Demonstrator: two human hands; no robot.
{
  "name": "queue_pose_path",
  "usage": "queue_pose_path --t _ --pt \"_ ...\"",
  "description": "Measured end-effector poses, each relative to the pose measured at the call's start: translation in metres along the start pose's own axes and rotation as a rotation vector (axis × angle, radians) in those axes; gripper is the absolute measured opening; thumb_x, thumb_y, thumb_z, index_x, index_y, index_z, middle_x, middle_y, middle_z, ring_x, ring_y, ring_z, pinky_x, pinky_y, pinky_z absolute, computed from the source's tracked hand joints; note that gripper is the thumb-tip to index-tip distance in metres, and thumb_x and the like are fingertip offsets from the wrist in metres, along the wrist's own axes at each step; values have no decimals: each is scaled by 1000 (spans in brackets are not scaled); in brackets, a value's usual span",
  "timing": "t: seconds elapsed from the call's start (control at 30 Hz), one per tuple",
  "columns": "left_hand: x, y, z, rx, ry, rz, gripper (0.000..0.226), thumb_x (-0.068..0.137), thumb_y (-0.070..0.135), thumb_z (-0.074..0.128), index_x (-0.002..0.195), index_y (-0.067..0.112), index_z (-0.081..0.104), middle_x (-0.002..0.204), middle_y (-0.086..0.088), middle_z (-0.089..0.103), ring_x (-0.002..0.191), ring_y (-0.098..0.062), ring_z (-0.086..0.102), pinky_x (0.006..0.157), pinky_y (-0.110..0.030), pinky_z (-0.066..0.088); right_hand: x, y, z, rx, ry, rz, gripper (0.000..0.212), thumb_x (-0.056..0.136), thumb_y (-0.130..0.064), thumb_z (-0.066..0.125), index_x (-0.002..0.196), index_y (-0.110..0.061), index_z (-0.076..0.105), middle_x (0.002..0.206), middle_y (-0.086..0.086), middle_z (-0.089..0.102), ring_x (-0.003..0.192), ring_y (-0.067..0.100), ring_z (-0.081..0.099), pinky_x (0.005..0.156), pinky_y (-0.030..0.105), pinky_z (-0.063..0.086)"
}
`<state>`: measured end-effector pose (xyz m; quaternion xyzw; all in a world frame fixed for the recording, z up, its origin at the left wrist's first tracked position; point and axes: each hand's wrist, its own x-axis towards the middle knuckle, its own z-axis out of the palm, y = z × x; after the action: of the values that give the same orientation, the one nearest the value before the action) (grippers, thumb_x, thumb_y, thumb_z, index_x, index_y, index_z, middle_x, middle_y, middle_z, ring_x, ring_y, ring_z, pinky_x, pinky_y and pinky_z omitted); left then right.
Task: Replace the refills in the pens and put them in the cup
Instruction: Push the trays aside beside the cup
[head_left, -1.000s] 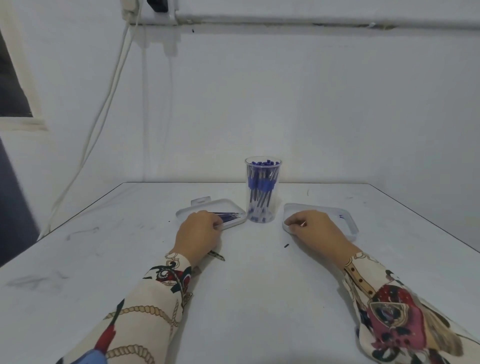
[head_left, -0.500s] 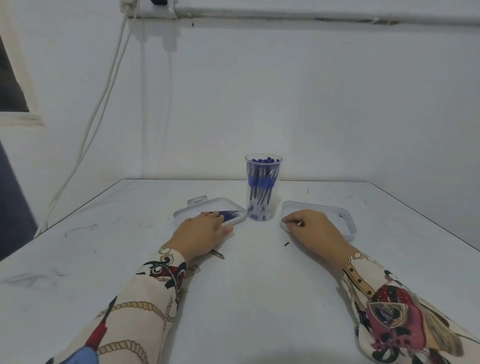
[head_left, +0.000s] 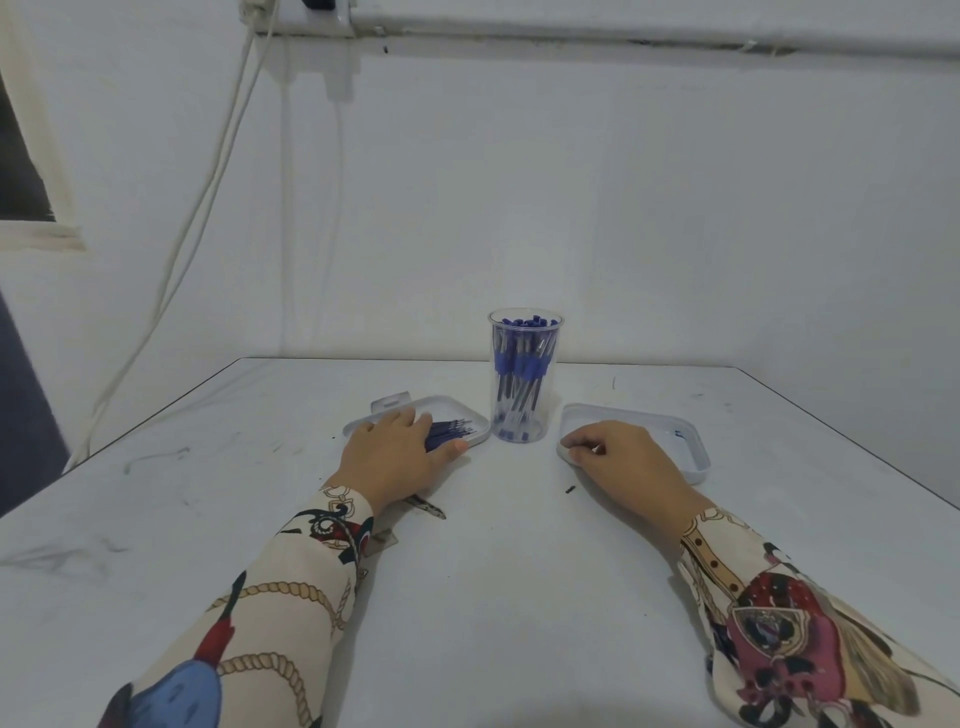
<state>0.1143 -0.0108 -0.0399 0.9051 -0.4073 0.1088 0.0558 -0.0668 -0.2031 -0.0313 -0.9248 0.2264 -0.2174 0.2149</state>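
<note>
the clear plastic cup (head_left: 524, 374) on the white table (head_left: 493, 597) is packed with blue pens. left hand (head_left: 397, 457) lies spread on blue refills (head_left: 451, 433); right hand (head_left: 621, 457) is curled, contents unclear. probably nearly finished.

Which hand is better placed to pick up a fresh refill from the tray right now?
Probably the left hand: it lies spread over the blue refills in the left tray. The right hand rests curled at the right tray, beyond the cup.
</note>
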Motion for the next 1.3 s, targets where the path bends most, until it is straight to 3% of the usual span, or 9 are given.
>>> queue_pose_path --t 0.1,0.27,0.5,0.67,0.83,1.07,1.23,1.3 --pt "2 -3 4 47 -61 -51 77 84 73 12 131 21 43 131 -6 50 123 -24 43 99 -40 35 0 0 0 4 4 1 25 96 -25 51 112 -27 69 115 -10 64 94 4 53 87 23 42" --pt "1 -2 4 136 35 -52 71 86 71 13 104 19 57 109 -8 58 103 -25 51 84 -36 39 0 0 0 -5 4 2 25 96 -25 50 113 -27 69 115 -10 64 95 4 52 88 24 42" --pt "2 -3 6 86 86 23 60 90 66 17 104 24 57 108 3 58 103 -20 50 79 -34 39 -1 0 0 -7 4 -4 26 96 -24 50 113 -26 69 116 -9 64 93 4 51 86 22 40" --pt "0 -2 6 109 37 -7 60 91 64 18 110 21 56 114 1 57 107 -22 49 85 -37 40 -1 1 0 -12 6 0 26 96 -25 49 114 -27 68 116 -9 64 94 4 52 88 23 41" --pt "-1 0 4 67 115 46 54 91 63 20 109 24 52 118 7 56 109 -19 48 86 -36 39 -1 0 0 -12 9 -2 26 96 -24 50 114 -26 68 116 -9 64 94 3 51 86 22 40" --pt "-7 5 0 2 -19 65 47 95 57 19 108 23 50 115 6 57 110 -17 49 85 -37 38 -2 -1 1 -24 15 -15 27 97 -23 49 116 -24 68 117 -8 64 93 3 51 86 21 39" --pt "-10 8 -3 -51 -76 77 52 97 53 20 131 20 42 137 2 47 122 -17 45 95 -38 37 -2 0 1 -9 11 -8 27 96 -22 49 115 -25 68 117 -8 65 94 4 52 86 20 39" --pt "-10 8 -3 -43 -83 80 52 97 54 20 128 20 42 134 2 49 119 -17 46 95 -38 37 -2 -1 1 -7 12 -7 27 96 -22 49 115 -25 68 117 -7 64 95 4 52 87 21 40"
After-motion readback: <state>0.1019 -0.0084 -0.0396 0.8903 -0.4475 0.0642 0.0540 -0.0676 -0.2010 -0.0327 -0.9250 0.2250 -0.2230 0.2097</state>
